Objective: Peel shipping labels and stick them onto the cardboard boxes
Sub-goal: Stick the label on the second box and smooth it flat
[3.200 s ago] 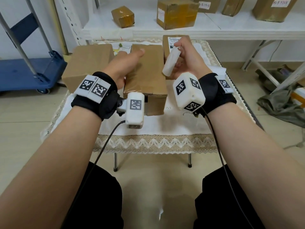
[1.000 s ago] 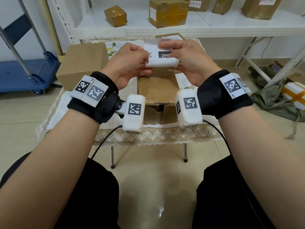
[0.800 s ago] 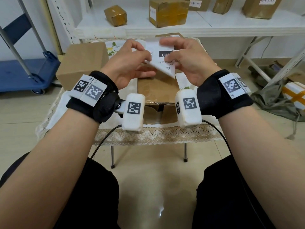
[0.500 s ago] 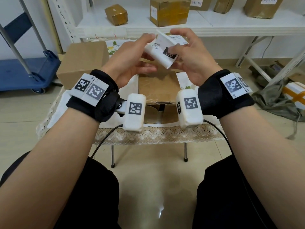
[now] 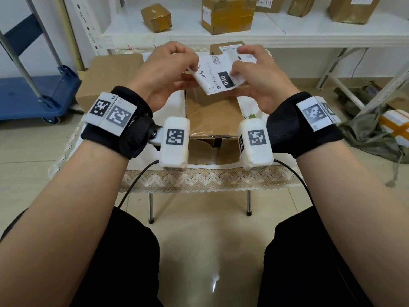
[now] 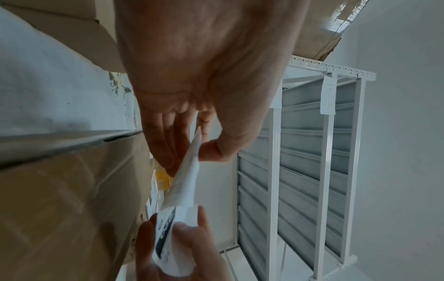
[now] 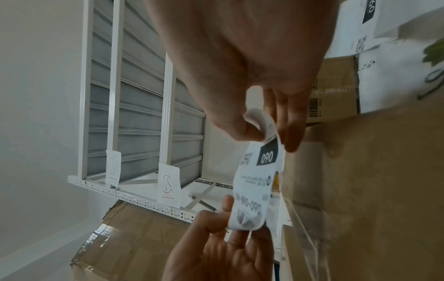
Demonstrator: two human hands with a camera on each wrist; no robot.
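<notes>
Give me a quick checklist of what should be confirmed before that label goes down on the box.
1. Left hand has a grip on the shipping label: ok, it pinches one end.
2. Right hand has a grip on the other end: ok.
3. Backing fully peeled off: cannot tell.
4. Label flat and uncreased: not ok, it curls between the hands.
5. Cardboard box under the label, top bare: ok.
6. Label lined up square with the box: not ok, it sits tilted.

Lace-edged table [image 5: 155,180] bearing cardboard boxes [image 5: 212,116]; white shelf [image 5: 287,29] with parcels [image 5: 228,13].
</notes>
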